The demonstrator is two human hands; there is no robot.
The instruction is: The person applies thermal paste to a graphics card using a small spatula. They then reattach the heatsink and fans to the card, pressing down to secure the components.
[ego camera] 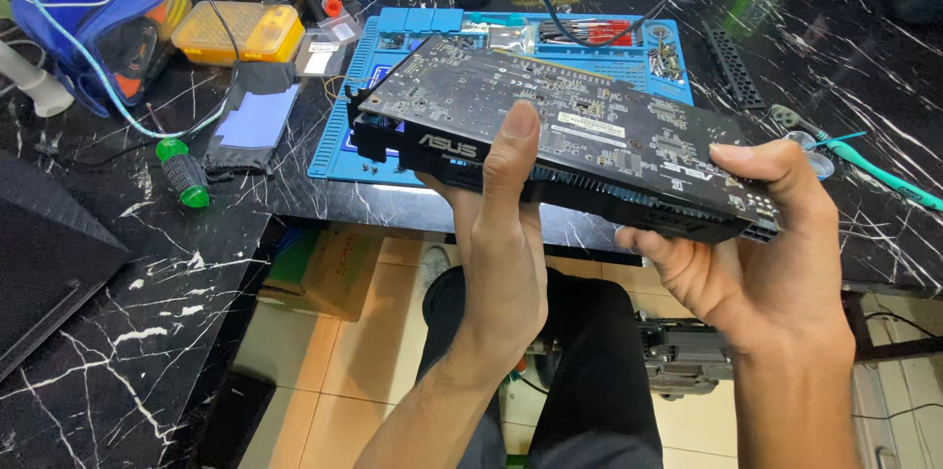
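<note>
Above the lap, just off the near edge of the marble table (pixel 147 331), both hands grip a black graphics card (pixel 550 125) with its circuit side up: the left hand (pixel 501 233) clasps its near long edge, thumb pressed on top, while the right hand (pixel 756 253) cups the right end, thumb along the upper edge. Behind the card lies a blue mat (pixel 339 150) with small parts, left of it a green screwdriver (pixel 183 174) and a yellow case (pixel 236 32), and open floor shows below the card.
</note>
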